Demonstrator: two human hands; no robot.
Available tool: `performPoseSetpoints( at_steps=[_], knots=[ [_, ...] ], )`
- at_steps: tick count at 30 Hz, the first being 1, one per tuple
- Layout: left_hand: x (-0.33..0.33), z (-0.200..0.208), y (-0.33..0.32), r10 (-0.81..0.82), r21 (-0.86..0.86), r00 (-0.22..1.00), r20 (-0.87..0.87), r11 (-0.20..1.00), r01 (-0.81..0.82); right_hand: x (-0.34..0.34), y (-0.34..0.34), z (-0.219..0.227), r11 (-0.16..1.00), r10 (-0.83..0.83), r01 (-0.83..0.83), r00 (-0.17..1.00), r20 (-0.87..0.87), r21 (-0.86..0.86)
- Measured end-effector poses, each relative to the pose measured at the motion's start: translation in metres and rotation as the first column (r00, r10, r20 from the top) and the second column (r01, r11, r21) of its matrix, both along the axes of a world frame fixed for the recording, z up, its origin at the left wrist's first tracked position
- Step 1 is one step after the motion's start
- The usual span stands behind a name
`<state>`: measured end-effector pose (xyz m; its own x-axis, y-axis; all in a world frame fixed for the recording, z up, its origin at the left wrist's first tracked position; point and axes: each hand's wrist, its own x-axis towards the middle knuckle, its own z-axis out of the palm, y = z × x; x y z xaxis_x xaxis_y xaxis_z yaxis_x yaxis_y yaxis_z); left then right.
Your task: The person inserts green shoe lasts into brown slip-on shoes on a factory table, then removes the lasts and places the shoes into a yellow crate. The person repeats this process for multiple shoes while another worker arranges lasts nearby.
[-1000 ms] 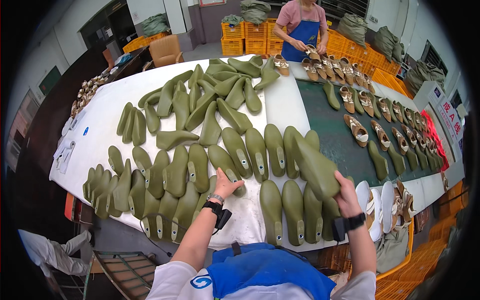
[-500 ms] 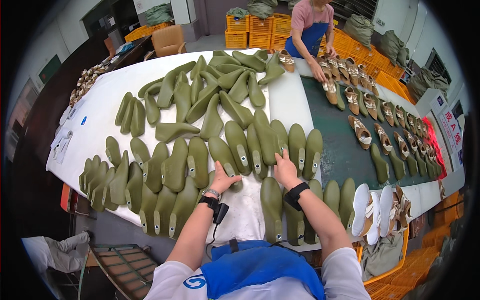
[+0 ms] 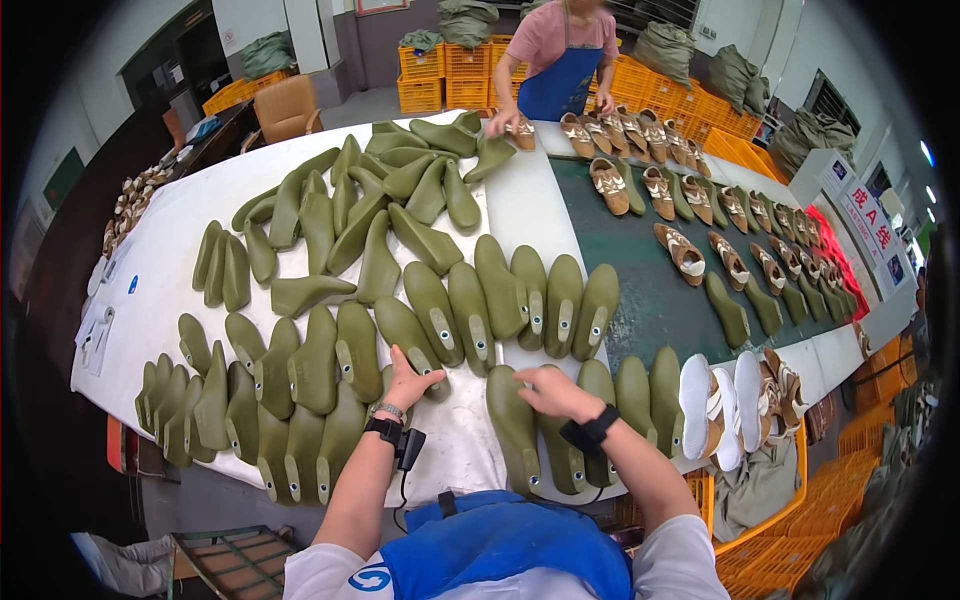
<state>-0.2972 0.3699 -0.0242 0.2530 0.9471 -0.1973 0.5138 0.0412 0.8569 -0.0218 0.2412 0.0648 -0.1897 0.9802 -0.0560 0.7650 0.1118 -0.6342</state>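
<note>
Green shoe lasts stand in rows on the white-covered table. My left hand lies at the lower end of one green shoe last in the middle row, thumb stretched to the right and index finger pointing away from me; its other fingers are partly hidden. My right hand hovers at the top of a near-row shoe last, fingers bent to the left, apart, with nothing visible between them. Just beyond it stands another shoe last at the left of a tight group.
A loose heap of lasts covers the far left. Brown-and-white shoes and lasts line a green surface at right. White-soled shoes stand near the right edge. Across the table, a person in a blue apron touches a shoe.
My right hand has left the lower end of the last in the far group and come nearer to me. My left hand stays by its last. The other person's hand has moved left to another shoe.
</note>
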Motion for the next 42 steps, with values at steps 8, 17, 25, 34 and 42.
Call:
performPoseSetpoints(
  at_steps=[8, 17, 25, 34, 42],
  knots=[
    [-0.016, 0.048, -0.002, -0.326, -0.085, 0.905, -0.273, 0.945, 0.315, 0.023, -0.103, 0.028, 0.998, -0.018, 0.015, 0.998, -0.054, -0.057],
    [-0.105, 0.118, 0.147, -0.255, 0.179, 0.735, -0.628, 0.872, 0.455, 0.008, -0.135, 0.008, 0.95, -0.298, 0.306, 0.948, 0.108, -0.065],
    [-0.102, 0.04, 0.256, -0.079, 0.072, 0.323, -0.943, 0.899, 0.432, -0.017, -0.129, 0.029, 0.88, -0.442, 0.457, 0.887, 0.132, -0.127],
    [-0.153, 0.093, 0.244, 0.127, 0.494, 0.735, -0.666, 0.814, 0.306, -0.018, -0.129, 0.028, 0.872, -0.487, 0.489, 0.869, 0.086, -0.012],
    [-0.235, 0.173, 0.154, 0.437, -0.239, 0.352, 0.828, 0.843, -0.483, -0.02, -0.114, 0.046, 0.918, -0.371, 0.363, 0.929, 0.018, 0.158]
  ],
)
